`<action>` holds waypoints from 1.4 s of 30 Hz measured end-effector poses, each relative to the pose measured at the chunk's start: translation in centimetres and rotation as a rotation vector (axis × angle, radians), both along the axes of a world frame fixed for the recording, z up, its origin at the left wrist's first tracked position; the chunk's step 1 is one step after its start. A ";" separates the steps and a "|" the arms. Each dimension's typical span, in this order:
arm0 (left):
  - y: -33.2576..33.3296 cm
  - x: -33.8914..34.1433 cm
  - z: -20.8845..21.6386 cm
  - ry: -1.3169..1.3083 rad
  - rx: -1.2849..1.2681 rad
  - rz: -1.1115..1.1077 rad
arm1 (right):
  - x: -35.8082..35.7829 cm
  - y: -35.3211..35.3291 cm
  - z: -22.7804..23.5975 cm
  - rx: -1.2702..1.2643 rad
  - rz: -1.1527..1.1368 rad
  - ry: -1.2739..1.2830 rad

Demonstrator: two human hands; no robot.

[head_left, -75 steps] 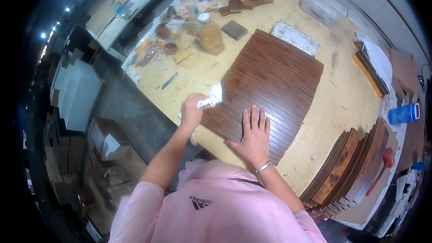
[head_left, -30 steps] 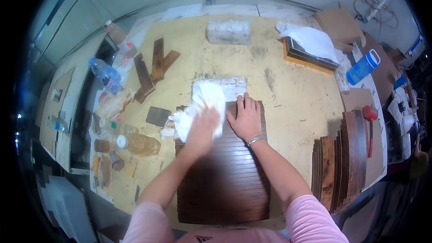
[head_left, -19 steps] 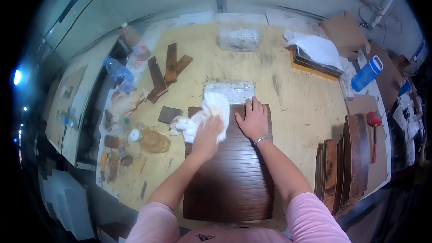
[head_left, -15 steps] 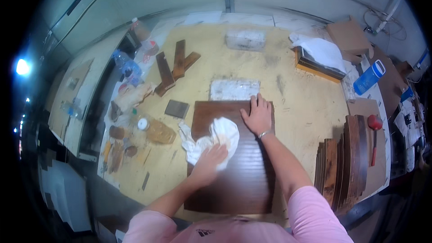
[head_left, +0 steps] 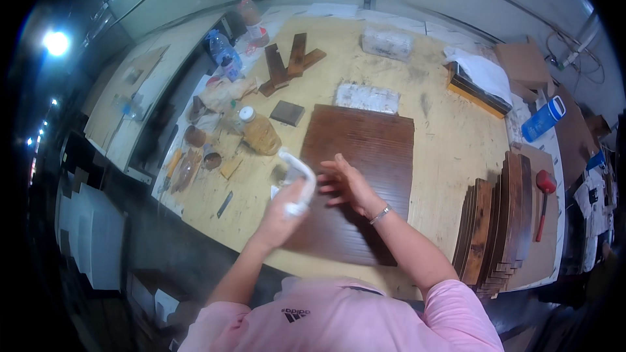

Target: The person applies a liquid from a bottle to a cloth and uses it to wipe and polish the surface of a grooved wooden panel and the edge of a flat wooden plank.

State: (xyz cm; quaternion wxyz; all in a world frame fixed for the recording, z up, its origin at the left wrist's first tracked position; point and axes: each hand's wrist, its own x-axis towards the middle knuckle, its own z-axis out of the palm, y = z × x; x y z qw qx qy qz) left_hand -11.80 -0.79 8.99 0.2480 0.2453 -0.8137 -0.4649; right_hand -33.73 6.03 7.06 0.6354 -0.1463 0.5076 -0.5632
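A dark brown ribbed wooden panel [head_left: 365,156] lies flat on the yellowish worktable. Over its near left edge, my left hand [head_left: 285,212] is closed around a white cloth [head_left: 301,182], which is bunched and partly hidden by the fingers. My right hand [head_left: 349,188] hovers above the panel beside the cloth, its fingers apart and holding nothing. Left of the panel stands a jar of amber liquid with a white cap [head_left: 259,132]. A small grey-brown block [head_left: 287,113] rests just beyond the jar.
White-wrapped blocks [head_left: 367,98] sit behind the panel. Several wooden strips [head_left: 298,55] lie at the far left, near plastic bottles [head_left: 223,51]. Stacked dark boards [head_left: 499,221] and a red mallet [head_left: 545,186] are at the right, with a blue bottle [head_left: 542,119] farther back.
My left hand has lifted the cloth off the panel and drawn it left and nearer. My right hand has left the panel's far edge and come toward the cloth. The view has shifted.
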 end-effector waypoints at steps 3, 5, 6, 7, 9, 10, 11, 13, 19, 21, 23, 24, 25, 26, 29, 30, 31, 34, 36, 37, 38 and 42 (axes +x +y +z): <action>3.2 0.0 1.9 -0.239 -0.327 -0.313 | 1.9 1.0 -1.8 -0.262 -0.033 -0.481; 4.3 1.2 1.1 -0.282 0.003 -0.328 | 3.0 2.1 -2.5 -0.297 -0.035 -0.483; 4.7 1.3 1.0 -0.172 0.086 -0.217 | 3.3 2.5 -2.8 -0.303 -0.032 -0.469; 5.2 1.2 0.9 -0.060 0.169 -0.107 | 3.3 3.1 -2.9 -0.309 -0.035 -0.485; 5.4 1.7 -0.6 0.082 0.244 0.053 | 3.9 4.1 -2.7 -0.317 -0.025 -0.524; 5.7 1.8 -0.9 0.157 0.353 0.114 | 4.3 4.5 -2.7 -0.340 -0.017 -0.489; 5.8 1.3 -0.9 0.236 0.465 0.167 | 4.7 5.1 -2.7 -0.362 -0.017 -0.447; 5.9 0.6 -0.8 0.333 0.544 0.242 | 5.2 5.9 -2.7 -0.380 -0.028 -0.413; 7.1 1.6 -1.9 0.269 0.407 0.284 | 5.6 7.9 -2.1 -0.386 -0.014 -0.243; 7.4 1.9 -0.7 0.211 0.137 0.330 | 5.3 8.4 -1.2 -0.372 0.015 -0.092; 7.6 2.5 0.6 0.166 -0.096 0.369 | 5.7 8.5 0.0 -0.397 -0.068 -0.021; 7.6 2.8 1.1 0.152 -0.193 0.384 | 5.8 8.3 0.4 -0.412 -0.107 0.014; 7.5 3.1 1.3 0.138 -0.291 0.399 | 5.6 8.1 0.4 -0.433 -0.107 0.073; 7.3 3.7 1.4 0.148 -0.324 0.423 | 5.4 7.8 0.4 -0.455 -0.104 0.125; 6.6 5.3 1.4 0.190 -0.354 0.480 | 5.7 7.1 1.5 -0.486 -0.075 0.104; 6.2 5.9 1.4 0.208 -0.307 0.461 | 5.9 7.0 2.1 -0.489 -0.064 0.068; 5.7 6.6 1.4 0.225 -0.260 0.441 | 6.1 6.9 2.6 -0.489 -0.046 0.078; 4.5 6.3 1.5 0.364 0.082 0.373 | 6.5 6.3 3.5 -0.487 -0.012 0.107; 3.9 6.0 1.8 0.393 0.287 0.304 | 7.1 5.8 3.4 -0.481 0.007 0.088; 3.4 6.0 2.0 0.370 0.342 0.256 | 7.3 5.5 3.5 -0.487 0.022 0.068; 3.0 6.0 2.0 0.349 0.398 0.209 | 7.6 5.2 3.8 -0.491 0.040 0.048; -0.1 7.3 2.7 0.345 0.728 0.143 | 9.2 2.8 3.8 -0.532 0.038 -0.017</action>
